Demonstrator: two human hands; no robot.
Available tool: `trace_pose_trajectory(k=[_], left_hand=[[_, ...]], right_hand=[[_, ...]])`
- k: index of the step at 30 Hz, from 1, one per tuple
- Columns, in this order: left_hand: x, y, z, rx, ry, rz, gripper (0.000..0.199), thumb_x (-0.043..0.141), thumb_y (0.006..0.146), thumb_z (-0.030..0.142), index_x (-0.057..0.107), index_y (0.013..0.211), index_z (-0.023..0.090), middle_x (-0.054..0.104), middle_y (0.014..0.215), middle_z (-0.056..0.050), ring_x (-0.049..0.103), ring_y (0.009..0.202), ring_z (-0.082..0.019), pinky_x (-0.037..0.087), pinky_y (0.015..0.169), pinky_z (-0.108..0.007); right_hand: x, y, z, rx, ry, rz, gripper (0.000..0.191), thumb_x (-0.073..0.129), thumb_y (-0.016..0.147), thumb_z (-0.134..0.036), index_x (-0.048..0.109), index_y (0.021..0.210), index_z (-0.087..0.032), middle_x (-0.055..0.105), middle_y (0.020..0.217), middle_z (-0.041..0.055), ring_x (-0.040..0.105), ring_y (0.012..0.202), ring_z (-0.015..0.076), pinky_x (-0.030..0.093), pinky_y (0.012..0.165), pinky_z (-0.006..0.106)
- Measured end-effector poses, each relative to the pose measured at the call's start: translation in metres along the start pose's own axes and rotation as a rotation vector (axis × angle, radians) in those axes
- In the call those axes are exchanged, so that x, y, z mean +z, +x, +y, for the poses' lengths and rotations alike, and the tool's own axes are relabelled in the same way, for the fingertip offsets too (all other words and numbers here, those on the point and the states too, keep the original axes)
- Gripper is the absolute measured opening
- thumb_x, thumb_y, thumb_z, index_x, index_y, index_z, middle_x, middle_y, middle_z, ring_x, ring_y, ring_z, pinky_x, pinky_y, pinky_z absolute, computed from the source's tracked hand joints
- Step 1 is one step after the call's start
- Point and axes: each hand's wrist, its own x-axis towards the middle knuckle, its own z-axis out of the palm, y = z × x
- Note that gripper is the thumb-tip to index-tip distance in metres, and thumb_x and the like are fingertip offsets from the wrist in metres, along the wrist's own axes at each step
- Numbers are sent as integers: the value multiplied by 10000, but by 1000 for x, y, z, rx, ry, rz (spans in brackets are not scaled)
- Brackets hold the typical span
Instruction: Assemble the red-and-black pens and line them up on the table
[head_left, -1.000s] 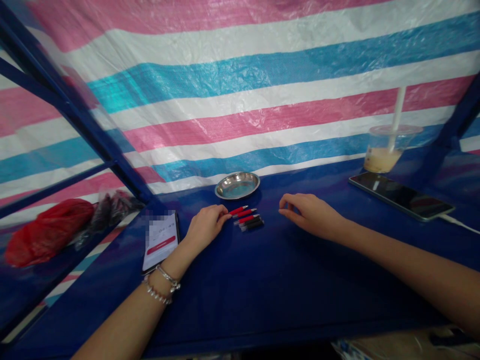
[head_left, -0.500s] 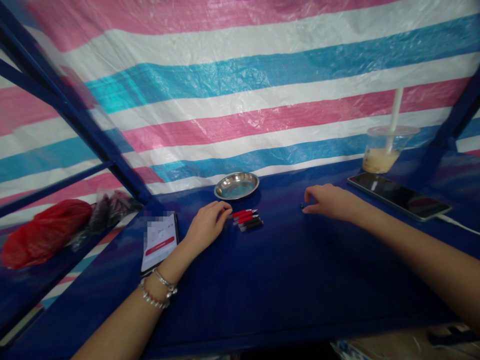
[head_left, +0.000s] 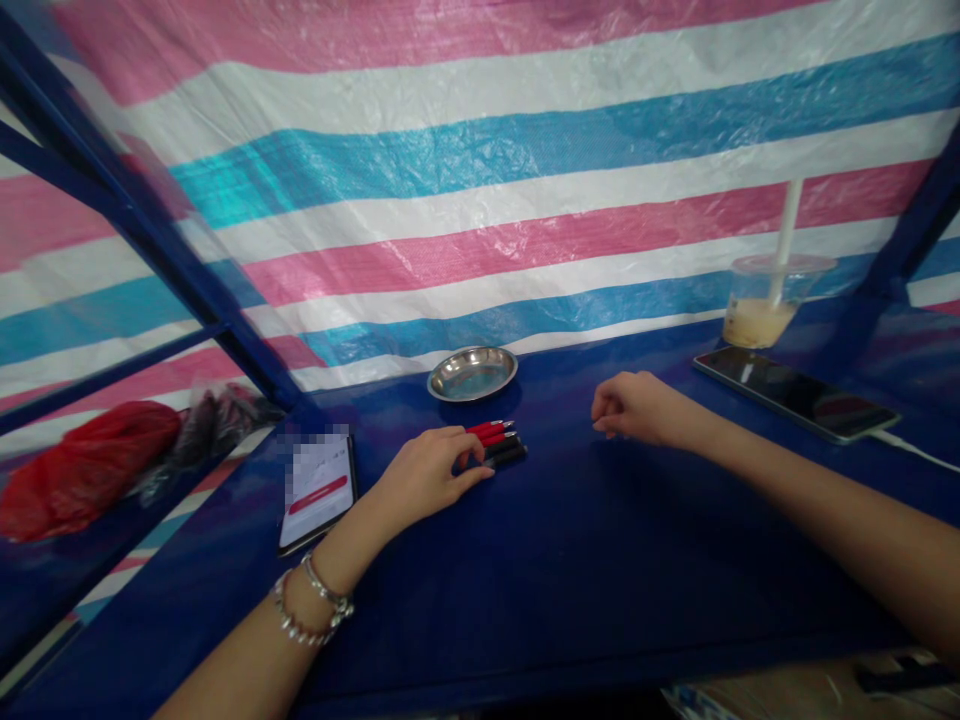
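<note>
You are keeping two bare hands in view, one left hand and one right hand, and are wearing two bracelets. At least two red pens and at least one black pen are lying by your fingers, which are hiding the exact counts. Two phones are lying on one table: one lit phone, one dark phone. One metal dish, one cup, one straw, one cable and one red bag are also showing.

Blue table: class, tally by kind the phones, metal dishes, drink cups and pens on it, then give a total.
Phones (lit, dark): 2
Metal dish: 1
Drink cup: 1
Pens: cannot tell, left hand partly hides them
Total without pens: 4
</note>
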Motion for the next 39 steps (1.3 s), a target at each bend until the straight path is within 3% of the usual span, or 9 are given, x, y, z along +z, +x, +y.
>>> trace_pose_trajectory(k=[5, 9, 14, 22, 39], left_hand=[[1, -1, 4, 34, -4, -15, 157, 476, 792, 336, 537, 819, 194, 523, 757, 7, 485, 684, -112, 360, 615, -216], [1, -2, 9, 61, -45, 44, 163, 447, 813, 310, 535, 828, 174, 543, 804, -8, 495, 727, -114, 367, 638, -216], [1, -3, 17, 113, -103, 121, 154, 461, 810, 292, 539, 805, 159, 546, 744, 3, 482, 639, -88, 351, 594, -201], [0, -4, 19, 126, -111, 155, 135, 468, 805, 261, 542, 786, 150, 535, 711, 4, 463, 591, -81, 341, 572, -200], [-1, -6, 23, 143, -95, 165, 147, 463, 803, 269, 538, 767, 147, 547, 702, -1, 458, 564, -79, 347, 565, -208]], right_hand=[[15, -1, -9, -158, 352, -3, 72, 568, 654, -153, 547, 719, -129, 614, 652, 30, 581, 614, 121, 430, 562, 204], [30, 0, -14, -256, 596, -30, 130, 590, 644, -196, 527, 735, -125, 612, 676, 36, 581, 637, 123, 439, 587, 220], [38, -1, -20, -295, 755, -56, 159, 607, 632, -214, 513, 727, -128, 603, 656, 28, 564, 610, 109, 430, 577, 222], [37, -6, -26, -309, 776, -92, 158, 615, 624, -184, 516, 732, -125, 611, 682, 43, 569, 637, 121, 425, 592, 228], [38, -13, -32, -335, 566, 101, 71, 587, 646, -119, 538, 693, -140, 579, 630, -6, 536, 582, 85, 398, 547, 188]])
